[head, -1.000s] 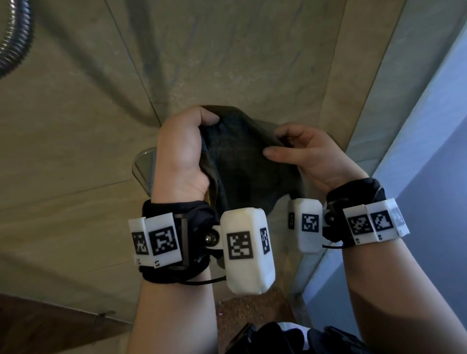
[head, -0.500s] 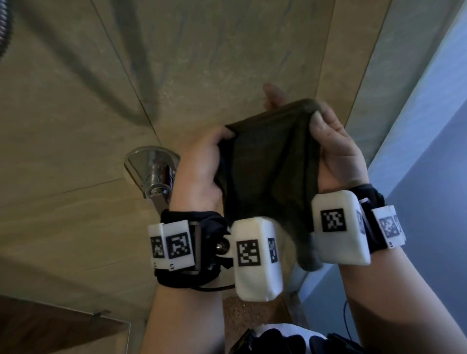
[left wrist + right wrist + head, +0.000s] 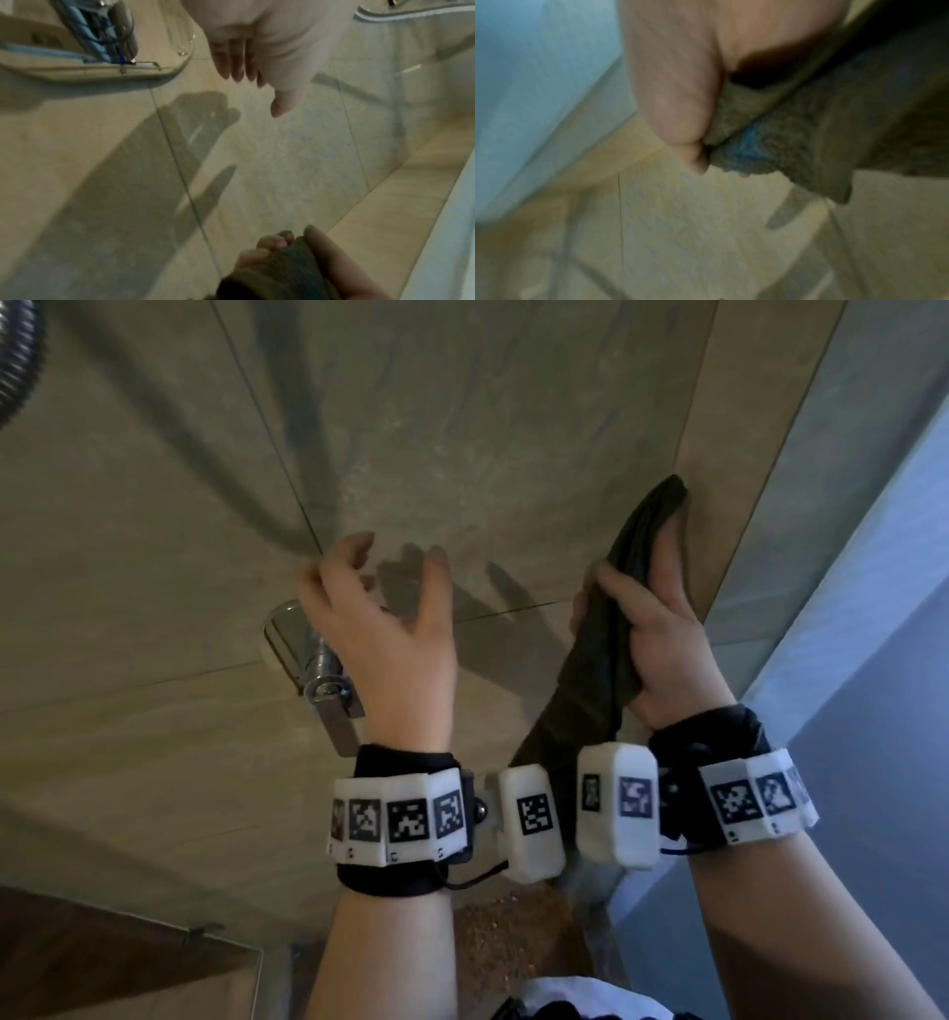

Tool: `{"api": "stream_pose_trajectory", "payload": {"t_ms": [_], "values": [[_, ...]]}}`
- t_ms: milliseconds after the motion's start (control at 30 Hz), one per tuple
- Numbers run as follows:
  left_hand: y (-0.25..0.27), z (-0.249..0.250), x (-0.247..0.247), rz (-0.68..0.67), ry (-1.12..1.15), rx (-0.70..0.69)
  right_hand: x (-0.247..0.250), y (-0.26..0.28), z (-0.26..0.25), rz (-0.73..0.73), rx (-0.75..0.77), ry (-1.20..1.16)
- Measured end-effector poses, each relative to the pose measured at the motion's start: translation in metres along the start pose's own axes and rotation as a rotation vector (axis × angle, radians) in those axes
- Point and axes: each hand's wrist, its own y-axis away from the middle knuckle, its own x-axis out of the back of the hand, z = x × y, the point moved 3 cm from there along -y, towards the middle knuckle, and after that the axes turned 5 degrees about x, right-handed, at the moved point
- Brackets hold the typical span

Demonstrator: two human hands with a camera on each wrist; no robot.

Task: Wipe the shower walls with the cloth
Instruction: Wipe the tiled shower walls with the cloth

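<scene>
A dark olive cloth [image 3: 611,629] hangs folded in my right hand [image 3: 652,618], which grips it between thumb and fingers close to the beige tiled shower wall [image 3: 462,428]. Its upper end sticks up past my fingers and its tail drops behind the wrist cameras. In the right wrist view the cloth [image 3: 782,138] is pinched under my thumb. My left hand [image 3: 380,608] is empty, fingers spread and loosely bent, apart from the cloth and just in front of the wall. In the left wrist view the left hand [image 3: 257,50] hovers over the tile, with the cloth [image 3: 277,270] at the bottom.
A chrome shower valve with a lever [image 3: 318,665] juts from the wall just left of my left wrist. A metal shower hose [image 3: 18,356] runs at the top left. A pale blue wall or door [image 3: 873,608] closes the right side. Brown floor [image 3: 503,932] lies below.
My left hand has let go of the cloth and moved left, opening. My right hand now holds the cloth alone, bunched and raised toward the wall on the right.
</scene>
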Motion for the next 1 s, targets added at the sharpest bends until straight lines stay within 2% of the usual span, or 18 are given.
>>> {"api": "stream_pose_trajectory", "payload": {"t_ms": [67, 133, 367, 667, 733, 833, 900, 1000], "values": [[0.001, -0.009, 0.000, 0.122, -0.166, -0.059, 0.001, -0.005, 0.008, 0.079, -0.017, 0.260], [-0.001, -0.011, -0.001, 0.171, -0.280, -0.055, -0.002, -0.007, 0.014, 0.056, 0.004, 0.474], [-0.014, -0.019, -0.019, -0.069, -0.358, 0.105, -0.004, -0.014, 0.016, 0.084, 0.082, 0.880], [-0.021, -0.024, -0.028, -0.117, -0.561, 0.161, -0.014, -0.021, 0.025, -0.035, 0.217, 1.112], [-0.021, -0.025, -0.028, -0.122, -0.592, 0.166, -0.007, -0.024, 0.025, 0.042, 0.246, 1.148], [-0.021, -0.023, -0.027, -0.125, -0.623, 0.173, 0.004, -0.027, 0.017, 0.174, 0.155, 1.050], [-0.021, -0.022, -0.027, -0.124, -0.643, 0.177, -0.001, -0.026, 0.011, 0.142, 0.153, 1.015], [-0.022, -0.021, -0.028, -0.126, -0.664, 0.182, -0.013, -0.024, 0.008, 0.007, 0.170, 1.041]]}}
